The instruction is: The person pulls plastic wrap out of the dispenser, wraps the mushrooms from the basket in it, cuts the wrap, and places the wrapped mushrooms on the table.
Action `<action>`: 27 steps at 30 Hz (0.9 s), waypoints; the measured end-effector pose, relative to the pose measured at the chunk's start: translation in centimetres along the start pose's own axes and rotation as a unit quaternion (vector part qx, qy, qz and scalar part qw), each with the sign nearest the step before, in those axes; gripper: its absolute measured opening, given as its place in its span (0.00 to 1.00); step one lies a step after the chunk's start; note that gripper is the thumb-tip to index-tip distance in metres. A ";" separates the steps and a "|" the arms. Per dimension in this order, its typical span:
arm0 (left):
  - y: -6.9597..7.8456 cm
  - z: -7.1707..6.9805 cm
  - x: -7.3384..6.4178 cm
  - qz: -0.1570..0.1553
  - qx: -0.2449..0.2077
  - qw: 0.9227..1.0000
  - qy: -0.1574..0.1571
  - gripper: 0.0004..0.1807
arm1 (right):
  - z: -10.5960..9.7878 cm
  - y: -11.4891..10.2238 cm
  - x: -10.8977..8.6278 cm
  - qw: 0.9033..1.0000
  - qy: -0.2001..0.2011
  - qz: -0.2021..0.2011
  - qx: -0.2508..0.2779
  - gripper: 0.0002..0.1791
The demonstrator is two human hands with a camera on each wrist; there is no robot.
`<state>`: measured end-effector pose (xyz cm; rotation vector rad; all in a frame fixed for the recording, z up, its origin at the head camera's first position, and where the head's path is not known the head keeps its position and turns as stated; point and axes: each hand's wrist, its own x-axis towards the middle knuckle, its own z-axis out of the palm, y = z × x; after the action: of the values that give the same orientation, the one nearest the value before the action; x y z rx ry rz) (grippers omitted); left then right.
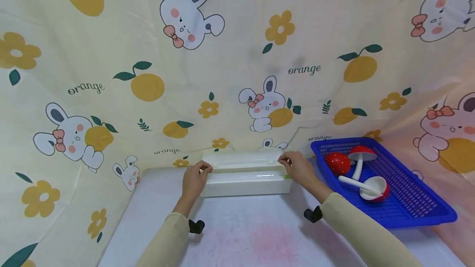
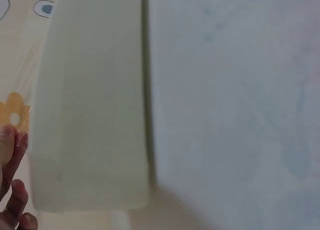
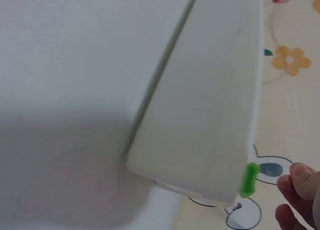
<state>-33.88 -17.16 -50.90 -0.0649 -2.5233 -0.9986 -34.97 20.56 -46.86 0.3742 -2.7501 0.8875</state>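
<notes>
A long white cling film dispenser [image 1: 246,188] stands on the table with its lid [image 1: 241,158] raised behind. My left hand [image 1: 194,179] pinches with thumb and forefinger by the left end of the opening; my right hand [image 1: 297,168] does the same at the right end. What they pinch appears to be clear cling film, barely visible; faint creases show beside the left fingers [image 2: 17,140]. In the right wrist view the right fingertips [image 3: 295,177] are just past a green slider [image 3: 249,180] on the dispenser's end. The film roll is hidden inside.
At the right, a blue plastic basket [image 1: 419,218] holds several red-and-white mushroom-shaped things [image 1: 337,164]. The white table [image 1: 237,230] has pinkish stains in front of the dispenser. Behind it hangs a cream cloth [image 1: 230,65] printed with rabbits and oranges.
</notes>
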 end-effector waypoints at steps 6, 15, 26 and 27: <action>0.7 -0.6 0.5 -0.018 -0.026 0.999 -0.008 0.04 | -1.0 -0.3 0.1 1.000 -0.001 0.009 0.008 0.06; 1.7 -1.8 1.2 -0.021 -0.055 0.998 -0.002 0.04 | -2.8 -1.2 0.4 1.000 0.004 -0.005 0.008 0.08; 3.1 -3.4 1.9 0.020 -0.093 0.995 0.018 0.04 | -4.7 -2.2 0.5 1.000 0.021 -0.014 0.014 0.09; 3.3 -3.6 2.0 0.024 -0.095 0.995 0.019 0.04 | -4.9 -2.3 0.6 0.999 0.024 -0.016 0.015 0.09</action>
<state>-33.75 -17.33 -45.67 -0.1596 -2.3752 -1.2058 -34.14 21.58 -41.63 0.3950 -2.6819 0.9185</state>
